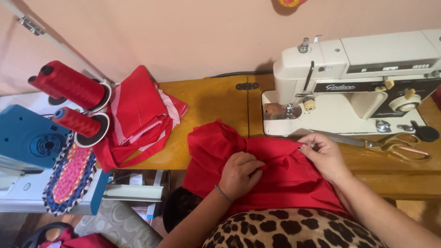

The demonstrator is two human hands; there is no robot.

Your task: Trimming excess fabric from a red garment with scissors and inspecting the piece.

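Observation:
A piece of red cloth (280, 177) lies across my lap and over the front edge of the wooden table (216, 103). My left hand (240, 173) presses down on the cloth near its middle, fingers closed around a fold. My right hand (324, 154) pinches the cloth's upper edge between thumb and fingers, just in front of the cream sewing machine (353, 82).
Gold-handled scissors (390, 144) lie right of my right hand. A pile of red and striped fabric (138, 115) sits at the table's left. Two red thread cones (69, 85) and a braided mat (69, 177) rest on a blue machine (25, 138).

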